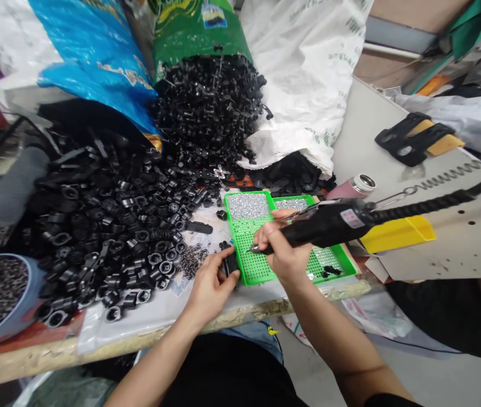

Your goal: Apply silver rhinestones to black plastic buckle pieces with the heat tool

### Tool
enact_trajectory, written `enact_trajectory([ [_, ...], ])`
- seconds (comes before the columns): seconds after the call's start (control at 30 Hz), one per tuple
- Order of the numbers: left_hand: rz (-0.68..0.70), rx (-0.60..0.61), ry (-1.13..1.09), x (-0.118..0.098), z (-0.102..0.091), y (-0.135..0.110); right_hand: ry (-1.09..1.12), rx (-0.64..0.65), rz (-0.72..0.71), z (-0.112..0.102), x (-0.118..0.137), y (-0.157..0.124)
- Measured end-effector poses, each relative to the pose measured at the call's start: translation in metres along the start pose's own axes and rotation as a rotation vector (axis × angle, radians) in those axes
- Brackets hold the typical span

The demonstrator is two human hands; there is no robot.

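Observation:
My left hand [211,284] is closed around a small black plastic part [229,262], held on the table at the left edge of a green perforated tray [257,265]. My right hand [280,249] grips a black electric screwdriver [329,224] with a coiled cable, its tip pointing left and down toward the black part. The tray holds a heap of small silver screws [247,206] at its far end and a few black bits [330,271] at its near right.
A large pile of black plastic parts [113,226] covers the table on the left, spilling from green [198,34], blue and white sacks. A grey bowl [7,305] of small dark pieces sits near left. A pink flask [352,186] and a yellow bin [397,233] stand right.

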State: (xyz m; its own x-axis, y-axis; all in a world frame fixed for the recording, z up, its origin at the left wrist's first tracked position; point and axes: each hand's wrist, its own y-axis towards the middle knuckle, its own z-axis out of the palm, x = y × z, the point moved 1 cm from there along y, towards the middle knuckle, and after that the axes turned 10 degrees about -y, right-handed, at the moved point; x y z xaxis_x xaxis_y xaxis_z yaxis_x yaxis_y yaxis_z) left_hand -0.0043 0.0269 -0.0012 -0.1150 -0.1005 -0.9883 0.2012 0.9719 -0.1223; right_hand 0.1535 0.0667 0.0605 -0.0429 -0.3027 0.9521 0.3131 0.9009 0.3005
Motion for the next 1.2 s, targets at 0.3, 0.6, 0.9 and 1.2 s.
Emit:
enact_trajectory([
  [0.3,0.065,0.002,0.048,0.001,0.0,-0.001,0.035,0.182,0.085,0.033,-0.009,-0.019],
  [0.6,0.094,-0.004,0.068,-0.001,-0.003,0.001,-0.036,0.332,0.121,0.034,-0.011,-0.021],
  [0.9,-0.014,-0.068,-0.086,0.005,-0.004,0.006,-0.091,-0.089,0.0,-0.011,-0.027,0.027],
  [1.2,-0.03,-0.092,-0.114,0.008,-0.002,0.007,-0.052,-0.137,0.066,-0.017,-0.051,0.034],
])
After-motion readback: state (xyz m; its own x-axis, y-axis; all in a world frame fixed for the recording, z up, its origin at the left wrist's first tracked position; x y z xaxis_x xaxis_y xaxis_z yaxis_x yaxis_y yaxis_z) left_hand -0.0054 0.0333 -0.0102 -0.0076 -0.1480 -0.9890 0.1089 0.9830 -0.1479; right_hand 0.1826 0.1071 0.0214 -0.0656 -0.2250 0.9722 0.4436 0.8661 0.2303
